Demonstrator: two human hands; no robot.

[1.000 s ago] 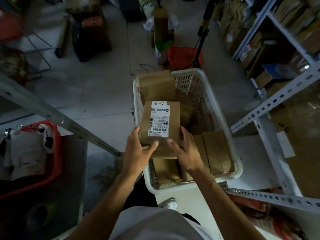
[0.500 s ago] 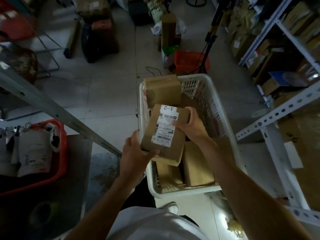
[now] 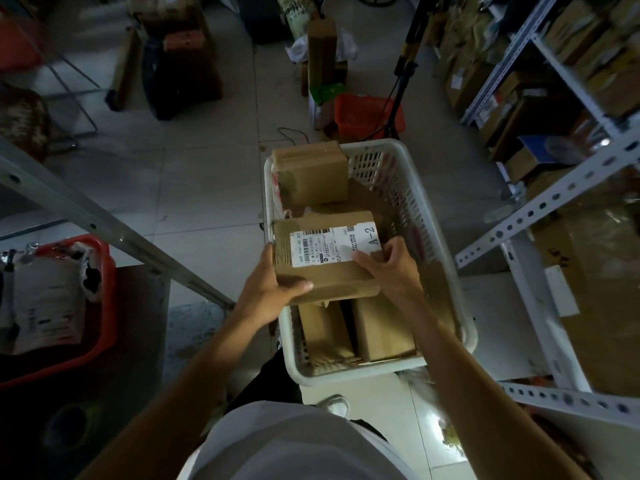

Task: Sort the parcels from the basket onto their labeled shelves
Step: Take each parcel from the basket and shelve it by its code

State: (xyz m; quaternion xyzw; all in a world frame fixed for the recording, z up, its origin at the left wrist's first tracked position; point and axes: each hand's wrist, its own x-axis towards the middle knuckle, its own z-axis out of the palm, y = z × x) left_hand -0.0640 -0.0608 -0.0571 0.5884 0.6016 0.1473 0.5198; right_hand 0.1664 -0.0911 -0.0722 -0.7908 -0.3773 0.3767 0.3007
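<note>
Two hands grip one labeled parcel (image 3: 325,252) above the white basket (image 3: 446,271): left hand (image 3: 273,289) clasps its left end, right hand (image 3: 391,268) its right. More parcels (image 3: 381,327) lie in the basket.

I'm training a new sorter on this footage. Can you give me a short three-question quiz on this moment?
1. True or false: both hands grip the labelled parcel.
2. What shelf code is printed on its label?
3. Where is the parcel? A) on the floor B) held above the white basket C) inside the red basket

Key
1. True: the left hand holds its left end, thumb on top, and the right hand its right end.
2. A-2.
3. B: other parcels lie in the basket below it.
</note>
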